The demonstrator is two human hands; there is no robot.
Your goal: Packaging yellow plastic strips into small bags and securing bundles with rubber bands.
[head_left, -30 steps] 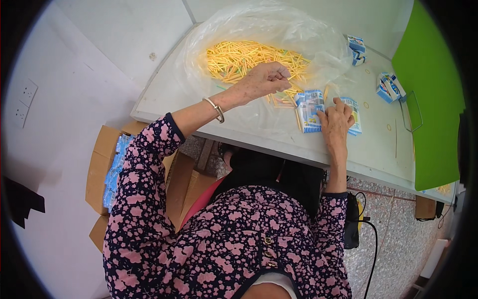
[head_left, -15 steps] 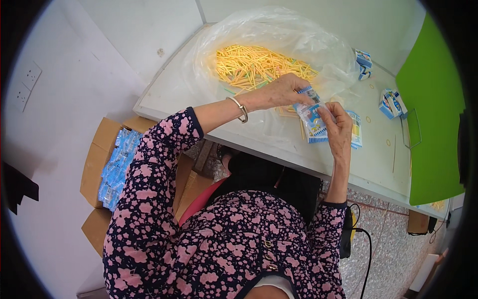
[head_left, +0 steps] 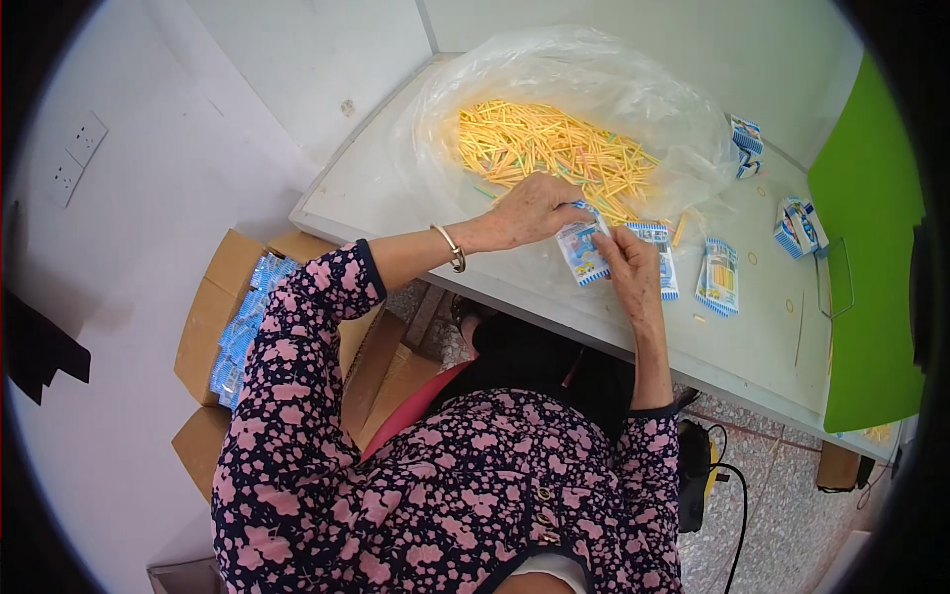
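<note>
My left hand [head_left: 534,210] is closed on the top edge of a small blue-and-white printed packet [head_left: 582,253]. My right hand [head_left: 635,269] pinches the same packet at its right side, thumb across its front. The packet is tilted above the near edge of the white table. Just beyond my right fingers lies a second blue-striped packet [head_left: 656,246], partly covered by that hand. To its right a third packet [head_left: 718,277] rests flat, showing yellow sticks inside. Farther back, loose thin yellow sticks [head_left: 544,144], a few green or pinkish, lie in a heap on a clear plastic bag [head_left: 633,89].
Bundled blue-and-white packets [head_left: 800,228] sit at the right by a green panel [head_left: 871,267], others [head_left: 746,147] at the back. Below the table's left end stands an open cardboard box [head_left: 211,297] of blue packets. A black cable [head_left: 744,515] hangs at lower right.
Both hands and the packet between them have moved left, away from the packets on the table. Two packets now show separately on the right. The whole view has shifted slightly.
</note>
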